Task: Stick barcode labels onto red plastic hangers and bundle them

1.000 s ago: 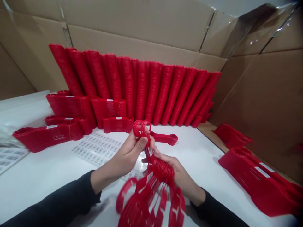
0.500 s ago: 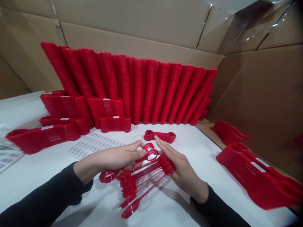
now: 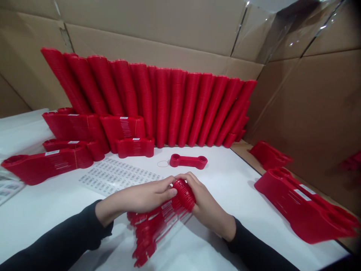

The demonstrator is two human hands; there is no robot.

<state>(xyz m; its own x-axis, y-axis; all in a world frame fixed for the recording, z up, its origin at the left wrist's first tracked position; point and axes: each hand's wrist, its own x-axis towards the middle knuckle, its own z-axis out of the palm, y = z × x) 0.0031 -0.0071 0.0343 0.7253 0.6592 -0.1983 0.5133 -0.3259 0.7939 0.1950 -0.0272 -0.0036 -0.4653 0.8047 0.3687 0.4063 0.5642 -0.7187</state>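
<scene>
Between my hands is a loose stack of flat red plastic pieces with ring-shaped ends [image 3: 148, 235], its lower end fanned out and blurred. My left hand [image 3: 142, 195] is closed on the near side of the stack, thumb on top by the upper rings. My right hand [image 3: 210, 207] wraps round the upper right end, where the rings sit lined up. Some fingers of both hands are hidden behind the pieces. Beyond the hands lie a short stack of the same red pieces [image 3: 188, 162] and a thin rubber band [image 3: 163, 163].
A sheet of barcode labels [image 3: 108, 175] lies on the white table [image 3: 239, 188]. Tall red stacks [image 3: 160, 109] lean against the cardboard wall [image 3: 146, 26]. Banded, labelled bundles [image 3: 50, 165] stand at left; another labelled bundle [image 3: 296, 210] is at right. Plastic wrap [image 3: 22, 128] lies far left.
The upper ring ends, spread apart before, are now gathered into an even row between my hands. My right hand has curled over them, its fingertips meeting the left hand. The view has shifted slightly.
</scene>
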